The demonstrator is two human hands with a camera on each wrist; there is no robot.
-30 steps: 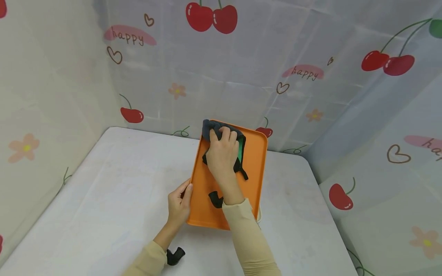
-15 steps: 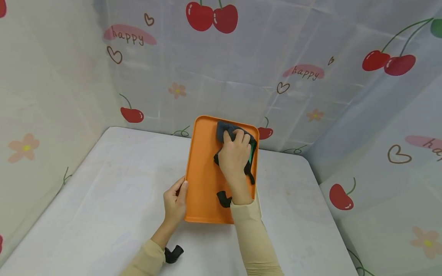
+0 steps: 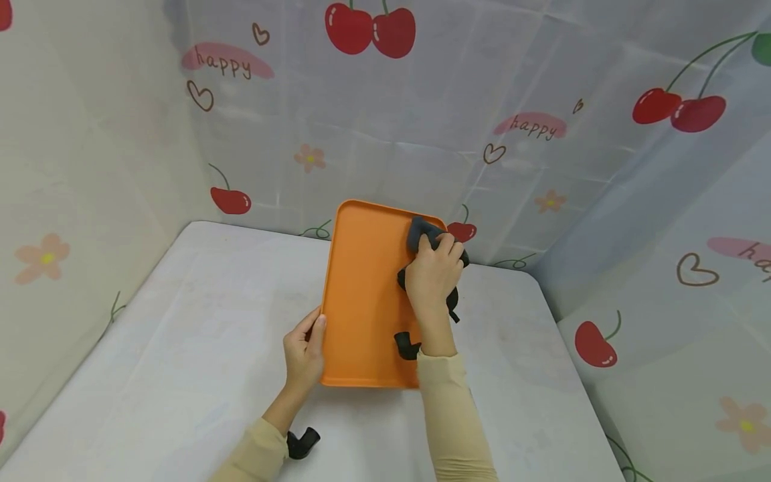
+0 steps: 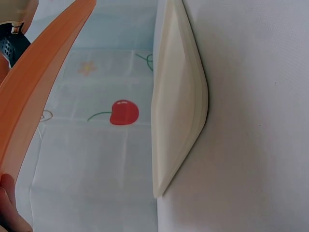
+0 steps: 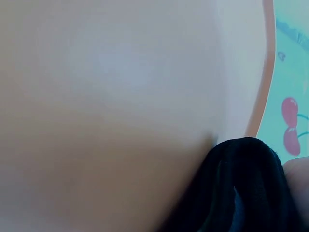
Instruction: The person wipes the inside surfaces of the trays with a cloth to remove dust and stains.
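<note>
My left hand (image 3: pixel 304 355) grips the left edge of an orange tray (image 3: pixel 367 294), which it holds up tilted toward me. In the left wrist view the tray's side (image 4: pixel 38 82) crosses the left edge, with fingertips (image 4: pixel 10 208) on its lower part. My right hand (image 3: pixel 435 278) holds a bunched dark grey and black cloth (image 3: pixel 423 233) against the tray's upper right part. Part of the cloth hangs past the tray's right edge. In the right wrist view the dark cloth (image 5: pixel 241 188) lies close against the tray's blurred face (image 5: pixel 120 96). The palm hides the middle of the cloth.
A white shallow tray (image 4: pixel 181 106) lies on the white-covered table (image 3: pixel 211 321) below the orange one. Cherry-printed curtains (image 3: pixel 385 120) enclose the back and sides. Black wrist devices (image 3: pixel 303 443) sit at both cuffs.
My right hand has wiped the cloth rightward across the tray, from its upper left to its right edge. The tray has shifted a little left, still in my left hand.
</note>
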